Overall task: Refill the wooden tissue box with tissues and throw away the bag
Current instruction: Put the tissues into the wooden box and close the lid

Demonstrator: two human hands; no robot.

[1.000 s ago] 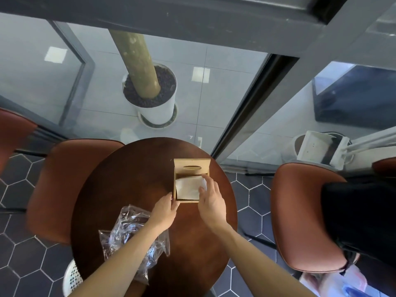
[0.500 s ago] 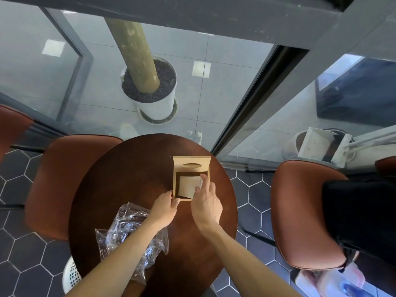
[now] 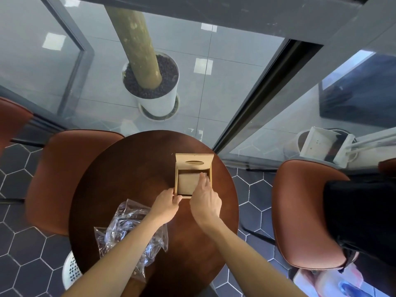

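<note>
I had the wooden tissue box [image 3: 193, 175] at centre frame, lid up. My right hand [image 3: 205, 201] reached in, fingers loosely spread on the tissues [image 3: 188, 183], gripping nothing. My left hand [image 3: 166, 205] pinched its lower-left corner. The bag [image 3: 128, 228] lay lower left beneath my left forearm, nearer that hand, I judged.

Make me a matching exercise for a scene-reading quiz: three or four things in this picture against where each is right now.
Things:
1. tissues
2. bag
3. left hand
4. lid

Places:
A. crumpled on the table under the left forearm
B. standing open at the box's far edge
C. inside the box, under the right hand's fingers
D. gripping the box's near left corner

Pairs: 1-C, 2-A, 3-D, 4-B
</note>
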